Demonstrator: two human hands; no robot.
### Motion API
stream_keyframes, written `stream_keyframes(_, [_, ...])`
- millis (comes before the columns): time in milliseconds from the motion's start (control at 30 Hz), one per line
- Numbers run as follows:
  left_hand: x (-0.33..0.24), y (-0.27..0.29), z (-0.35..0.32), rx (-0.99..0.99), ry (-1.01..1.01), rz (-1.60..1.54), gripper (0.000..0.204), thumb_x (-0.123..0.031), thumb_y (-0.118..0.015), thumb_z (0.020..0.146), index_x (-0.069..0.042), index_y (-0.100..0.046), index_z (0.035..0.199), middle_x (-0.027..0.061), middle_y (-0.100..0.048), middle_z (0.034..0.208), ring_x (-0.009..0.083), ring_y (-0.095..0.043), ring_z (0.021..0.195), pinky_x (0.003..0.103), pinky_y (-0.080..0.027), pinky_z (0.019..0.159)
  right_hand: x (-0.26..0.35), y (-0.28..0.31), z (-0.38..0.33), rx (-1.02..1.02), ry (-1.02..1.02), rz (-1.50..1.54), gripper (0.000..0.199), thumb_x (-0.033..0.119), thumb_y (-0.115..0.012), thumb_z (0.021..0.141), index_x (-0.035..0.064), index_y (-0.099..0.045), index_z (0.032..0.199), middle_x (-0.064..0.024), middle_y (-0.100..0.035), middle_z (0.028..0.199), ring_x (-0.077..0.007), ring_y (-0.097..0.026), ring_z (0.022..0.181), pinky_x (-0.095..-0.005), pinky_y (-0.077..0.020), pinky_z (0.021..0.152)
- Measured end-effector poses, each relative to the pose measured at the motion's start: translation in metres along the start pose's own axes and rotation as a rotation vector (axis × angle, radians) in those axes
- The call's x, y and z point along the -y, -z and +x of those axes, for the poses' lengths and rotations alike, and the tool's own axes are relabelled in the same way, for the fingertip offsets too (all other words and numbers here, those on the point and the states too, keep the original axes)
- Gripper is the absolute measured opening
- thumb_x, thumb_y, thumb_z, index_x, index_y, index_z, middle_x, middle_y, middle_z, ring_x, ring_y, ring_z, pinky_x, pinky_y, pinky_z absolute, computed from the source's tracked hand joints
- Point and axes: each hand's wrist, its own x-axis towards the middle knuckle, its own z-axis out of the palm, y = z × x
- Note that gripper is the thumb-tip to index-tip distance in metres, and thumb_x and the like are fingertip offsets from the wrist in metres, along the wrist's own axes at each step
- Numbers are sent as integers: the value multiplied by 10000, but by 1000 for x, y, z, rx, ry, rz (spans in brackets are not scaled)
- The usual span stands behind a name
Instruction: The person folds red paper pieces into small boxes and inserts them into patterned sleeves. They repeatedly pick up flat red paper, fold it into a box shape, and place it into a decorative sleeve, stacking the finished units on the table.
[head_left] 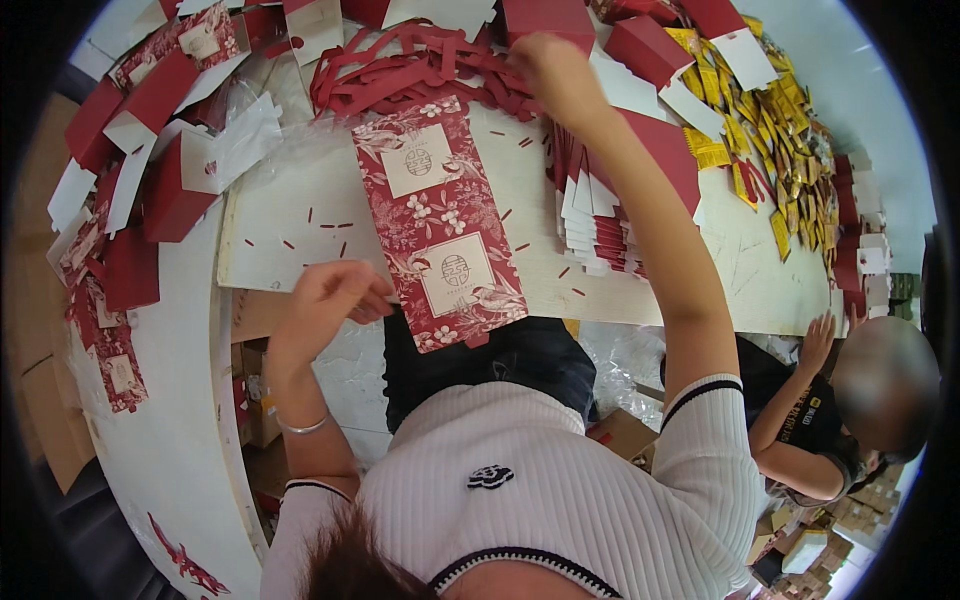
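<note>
A flat red cardboard box blank with white flowers and two pale label panels (438, 218) lies on the white table (290, 200), its near end hanging over the table's edge. My left hand (330, 296) rests at the blank's lower left corner, fingers curled against its edge. My right hand (555, 68) reaches far across the table into a tangled heap of red ribbon handles (410, 68), fingers closed among them. Whether it grips one I cannot tell.
Stacked flat red blanks (600, 215) lie under my right forearm. Folded red and white boxes (150, 130) crowd the left side and far edge. Yellow packets (770, 130) cover the right. Another person (850, 400) sits low at right, a hand on the table edge. Cartons stand underneath.
</note>
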Motion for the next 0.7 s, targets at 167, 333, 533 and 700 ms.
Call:
stream_keyframes(167, [-31,0,-17,52,-352,-265,476,-382,-381,921,44,-548,1054,138,-624,862,133,-576,626,223,-482,498,73,81,-11,-192,-130,377,138,55,-539,740,9,-560,869,-148,-592,856,-268,-589,663,-321,-472,536])
stream_keyframes(333, [-57,-34,16,198,-315,-570,483,-331,-444,905,26,-411,1229,135,-568,1036,143,-583,731,258,-528,553,140,91,-54,-322,540,171,237,92,-605,614,-31,-574,814,-158,-584,836,-214,-595,629,-277,-495,537])
stream_keyframes(533, [-49,-59,13,245,-324,-525,307,-66,-557,835,-6,-449,1116,105,-568,976,141,-587,735,257,-526,562,144,94,-63,-282,193,556,80,37,-471,863,-18,-516,899,-225,-593,912,-207,-581,639,-244,-458,557])
stream_keyframes(700, [-49,-69,9,188,-448,-734,161,-11,-529,838,-11,-451,979,90,-575,859,118,-575,673,221,-475,509,159,107,-68,-77,-190,1632,261,283,-473,902,48,-358,913,-241,-595,787,-154,-537,514,-201,-427,471])
